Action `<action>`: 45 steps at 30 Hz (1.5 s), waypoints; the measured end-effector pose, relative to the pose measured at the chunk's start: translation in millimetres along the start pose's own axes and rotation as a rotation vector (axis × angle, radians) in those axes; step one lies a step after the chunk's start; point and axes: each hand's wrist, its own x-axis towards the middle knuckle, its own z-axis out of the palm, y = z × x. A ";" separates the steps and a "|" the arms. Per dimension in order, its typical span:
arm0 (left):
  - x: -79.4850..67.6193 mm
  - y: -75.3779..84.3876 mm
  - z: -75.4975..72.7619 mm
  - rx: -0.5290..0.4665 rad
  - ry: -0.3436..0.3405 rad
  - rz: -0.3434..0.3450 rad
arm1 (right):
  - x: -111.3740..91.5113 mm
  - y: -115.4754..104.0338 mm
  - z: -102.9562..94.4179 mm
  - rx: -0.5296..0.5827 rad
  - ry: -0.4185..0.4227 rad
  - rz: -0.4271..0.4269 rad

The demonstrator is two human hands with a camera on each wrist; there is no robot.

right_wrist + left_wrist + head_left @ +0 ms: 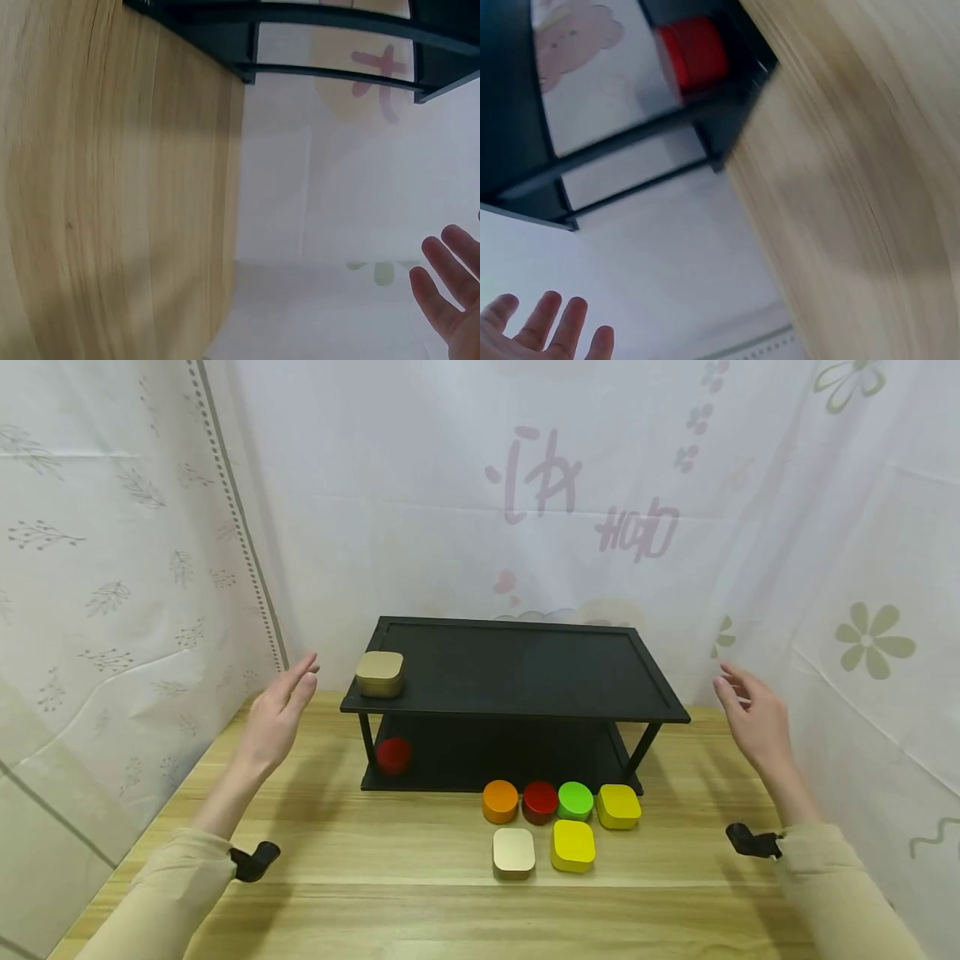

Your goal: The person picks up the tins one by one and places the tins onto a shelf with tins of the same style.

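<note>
My left hand (274, 720) hovers left of a black two-tier shelf (510, 668), its fingers extended and nothing held. Over on the shelf's other side, my right hand (756, 718) is raised with relaxed fingers, also holding nothing. A gold square tin (380, 674) sits at the left end of the top tier. Below it on the lower tier is a red round tin (393, 756), which the left wrist view shows behind the shelf's side bars.
Before the shelf stand an orange round tin (500, 801), a dark red one (540, 802), a green one (575, 801) and a yellow square tin (618, 807). Nearer are a pale gold square tin (513, 852) and another yellow one (573, 846). Printed curtains (420, 543) hang behind the wooden table (375, 893).
</note>
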 end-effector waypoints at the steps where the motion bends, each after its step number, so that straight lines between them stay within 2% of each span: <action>1: -0.9 1.2 2.5 -0.026 0.007 -0.013 | -1.6 -0.8 1.0 0.013 0.020 0.007; 6: -5.7 7.0 16.7 -0.142 0.027 -0.082 | -11.4 -7.1 3.4 0.081 0.073 0.056; 13: -12.6 14.8 33.0 -0.281 0.031 -0.127 | -24.5 -16.0 8.0 0.132 0.106 0.107; 19: -17.0 20.1 39.5 -0.321 0.065 -0.155 | -32.9 -23.6 11.1 0.179 0.126 0.172; 26: -23.3 22.8 48.7 -0.351 0.104 -0.175 | -43.8 -28.4 16.6 0.231 0.152 0.204; 33: -26.3 27.4 55.1 -0.456 0.113 -0.211 | -53.8 -29.4 19.9 0.257 0.149 0.261; 45: -28.0 31.6 58.7 -0.522 0.112 -0.269 | -69.9 -36.5 24.2 0.259 0.136 0.263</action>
